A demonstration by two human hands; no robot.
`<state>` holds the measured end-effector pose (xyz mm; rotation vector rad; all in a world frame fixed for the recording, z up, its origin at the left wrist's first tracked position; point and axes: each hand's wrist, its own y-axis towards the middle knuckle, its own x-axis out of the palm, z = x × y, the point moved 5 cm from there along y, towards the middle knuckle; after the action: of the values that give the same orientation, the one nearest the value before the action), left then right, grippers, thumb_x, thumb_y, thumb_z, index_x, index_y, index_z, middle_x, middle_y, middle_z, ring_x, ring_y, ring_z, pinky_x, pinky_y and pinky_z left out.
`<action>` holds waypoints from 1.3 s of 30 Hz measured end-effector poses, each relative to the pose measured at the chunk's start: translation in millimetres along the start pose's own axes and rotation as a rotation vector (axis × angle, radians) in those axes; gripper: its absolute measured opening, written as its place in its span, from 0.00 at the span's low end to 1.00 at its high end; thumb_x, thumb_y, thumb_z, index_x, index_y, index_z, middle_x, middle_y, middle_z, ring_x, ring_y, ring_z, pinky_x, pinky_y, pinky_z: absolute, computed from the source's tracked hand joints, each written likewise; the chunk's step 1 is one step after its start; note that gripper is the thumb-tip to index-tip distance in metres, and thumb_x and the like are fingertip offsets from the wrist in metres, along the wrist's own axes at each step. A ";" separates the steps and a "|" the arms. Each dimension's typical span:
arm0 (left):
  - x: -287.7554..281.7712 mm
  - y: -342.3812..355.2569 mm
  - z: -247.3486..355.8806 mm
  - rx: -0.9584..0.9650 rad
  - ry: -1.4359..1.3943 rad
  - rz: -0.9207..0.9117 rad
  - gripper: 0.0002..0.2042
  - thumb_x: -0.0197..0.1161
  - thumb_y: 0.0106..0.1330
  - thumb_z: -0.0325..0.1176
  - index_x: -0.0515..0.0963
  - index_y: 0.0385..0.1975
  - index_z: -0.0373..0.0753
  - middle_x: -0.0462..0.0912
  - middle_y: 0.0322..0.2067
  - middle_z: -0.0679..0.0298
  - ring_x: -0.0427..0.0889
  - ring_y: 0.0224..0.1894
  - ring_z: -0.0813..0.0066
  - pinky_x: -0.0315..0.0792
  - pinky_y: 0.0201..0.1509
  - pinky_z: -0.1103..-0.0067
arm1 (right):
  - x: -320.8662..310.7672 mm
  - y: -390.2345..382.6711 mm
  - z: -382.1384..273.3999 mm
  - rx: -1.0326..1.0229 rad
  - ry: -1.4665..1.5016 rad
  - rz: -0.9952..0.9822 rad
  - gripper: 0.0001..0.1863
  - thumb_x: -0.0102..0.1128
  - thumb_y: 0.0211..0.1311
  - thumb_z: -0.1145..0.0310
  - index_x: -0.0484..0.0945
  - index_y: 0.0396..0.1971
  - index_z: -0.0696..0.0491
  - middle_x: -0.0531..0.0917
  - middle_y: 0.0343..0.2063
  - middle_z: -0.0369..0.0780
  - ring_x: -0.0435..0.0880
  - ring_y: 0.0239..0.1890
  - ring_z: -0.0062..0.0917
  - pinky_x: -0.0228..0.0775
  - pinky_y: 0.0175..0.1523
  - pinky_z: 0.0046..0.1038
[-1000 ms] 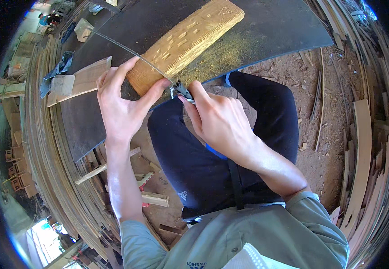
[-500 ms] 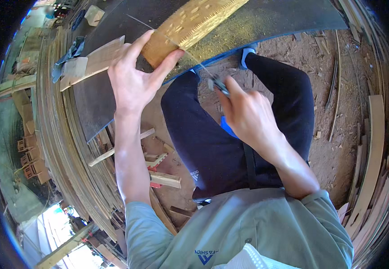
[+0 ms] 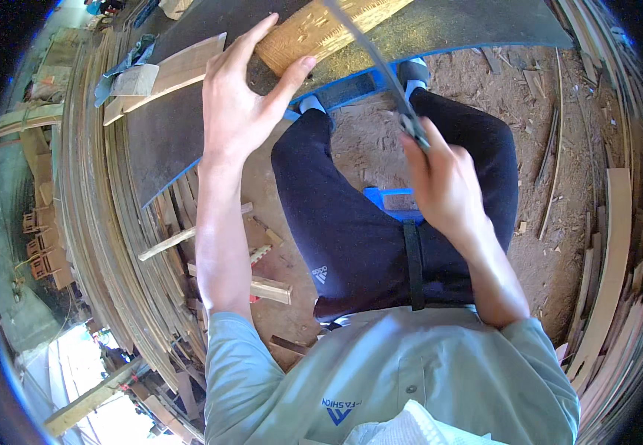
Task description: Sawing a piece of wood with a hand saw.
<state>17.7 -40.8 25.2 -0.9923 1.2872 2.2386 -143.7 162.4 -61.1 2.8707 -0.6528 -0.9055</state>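
A thick yellowish piece of wood (image 3: 314,41), its surface covered with rough cut marks, lies at the far edge of view on a dark tabletop (image 3: 160,152). My left hand (image 3: 234,111) is spread at the wood's near left end, thumb and fingers wide apart; whether it touches the wood I cannot tell. In my right hand (image 3: 451,182), the fingers wrap the handle of a saw (image 3: 373,55) with a long thin blade. The blade slants up across the wood's front edge, smeared by motion. Sawdust dusts the tabletop beside the wood.
A pale board (image 3: 184,74) and a bluish cloth (image 3: 125,70) rest at the table's left. Long wooden strips (image 3: 106,208) are stacked on the left, with more planks (image 3: 610,259) at right. Below are my legs and a blue seat frame (image 3: 395,200). Wood scraps litter the dirt floor.
The saw has swung up and right, its blade now over the wood's front edge. My left hand has spread wider and moved slightly right, loosening from the wood's end.
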 end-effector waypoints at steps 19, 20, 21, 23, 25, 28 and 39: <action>1.3 1.0 -0.4 0.012 0.123 -0.040 0.27 0.85 0.56 0.47 0.86 0.51 0.38 0.91 0.38 0.56 0.89 0.42 0.59 0.78 0.53 0.66 | 36.1 67.3 -35.1 -0.124 -0.204 0.041 0.14 0.57 0.80 0.60 0.73 0.39 0.57 0.79 0.14 0.51 0.84 0.21 0.52 0.75 0.26 0.50; 0.6 1.2 0.1 0.014 0.126 -0.026 0.27 0.85 0.55 0.46 0.86 0.50 0.38 0.90 0.37 0.56 0.89 0.40 0.59 0.79 0.51 0.66 | 36.3 66.6 -36.0 -0.119 -0.199 0.036 0.14 0.57 0.80 0.60 0.73 0.39 0.57 0.79 0.14 0.51 0.84 0.21 0.52 0.75 0.26 0.50; 0.3 1.1 0.6 0.016 0.129 -0.013 0.26 0.85 0.55 0.45 0.87 0.49 0.38 0.90 0.36 0.56 0.88 0.38 0.59 0.79 0.50 0.66 | 35.3 66.4 -37.7 -0.110 -0.212 0.031 0.14 0.57 0.80 0.60 0.73 0.40 0.56 0.79 0.14 0.51 0.84 0.21 0.52 0.75 0.26 0.50; 0.9 1.5 1.6 0.034 0.126 -0.003 0.25 0.85 0.54 0.43 0.87 0.49 0.38 0.90 0.35 0.56 0.88 0.37 0.58 0.79 0.49 0.67 | 35.5 61.6 -39.0 -0.097 -0.215 0.008 0.14 0.57 0.80 0.60 0.73 0.40 0.56 0.79 0.14 0.51 0.84 0.21 0.52 0.76 0.26 0.50; 0.5 3.7 1.9 0.064 0.129 0.013 0.25 0.86 0.54 0.42 0.87 0.48 0.37 0.90 0.35 0.56 0.88 0.36 0.58 0.79 0.48 0.67 | 33.4 60.7 -38.2 -0.077 -0.197 0.029 0.13 0.57 0.80 0.60 0.73 0.40 0.56 0.80 0.14 0.52 0.84 0.21 0.53 0.76 0.26 0.50; 2.5 4.1 3.7 0.131 0.114 0.018 0.25 0.86 0.54 0.41 0.86 0.48 0.36 0.89 0.33 0.55 0.88 0.34 0.58 0.79 0.47 0.68 | 31.6 55.3 -32.3 -0.022 -0.176 -0.062 0.13 0.57 0.77 0.59 0.72 0.40 0.54 0.83 0.18 0.55 0.86 0.24 0.56 0.79 0.28 0.54; 1.3 -4.5 -3.2 -0.077 0.088 -0.045 0.28 0.83 0.59 0.48 0.86 0.54 0.37 0.89 0.40 0.53 0.88 0.44 0.56 0.79 0.54 0.66 | -13.4 -83.3 38.2 0.135 -0.091 -0.078 0.11 0.59 0.78 0.63 0.74 0.40 0.56 0.81 0.17 0.53 0.85 0.22 0.52 0.75 0.26 0.50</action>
<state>20.9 -41.3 20.6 -1.1482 1.2103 2.2477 -143.6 246.2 -100.6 3.0077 -0.6365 -1.0473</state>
